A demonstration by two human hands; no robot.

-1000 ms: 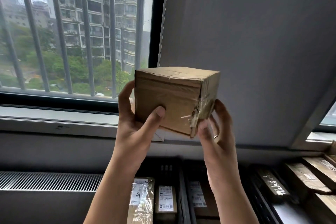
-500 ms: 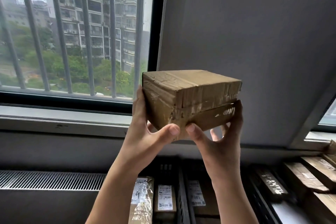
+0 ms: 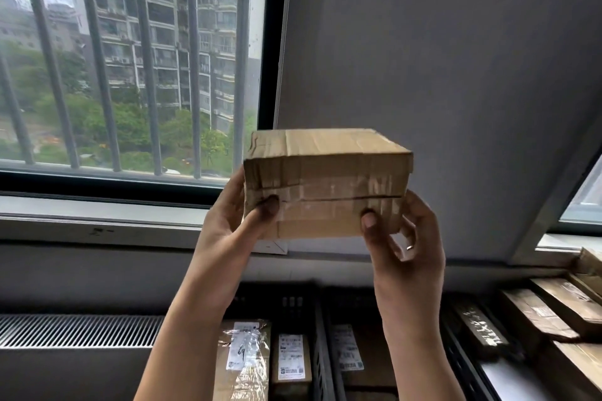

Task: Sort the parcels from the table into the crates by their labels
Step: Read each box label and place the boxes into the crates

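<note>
The parcel is held up in the air in front of the grey wall, above the crates. It is a brown card box bound with glossy tape. Only its top and near side show; the other faces are turned away. The left hand grasps its left end and the right hand its right end, each with the thumb across the near side. Most of the fingers lie behind or under the box, hidden.

Below, the forearms cover part of two black crates, and the bottom edge cuts both off. The left crate holds a film-wrapped parcel whose white label bears a handwritten "69". Just beside it is a smaller brown parcel with a printed label too small to read. The right crate holds at least one labelled parcel, partly behind the right forearm. Further right lie more brown parcels, dim and cut off by the frame edge — whether they rest on a worktop or in another crate cannot be told.
</note>
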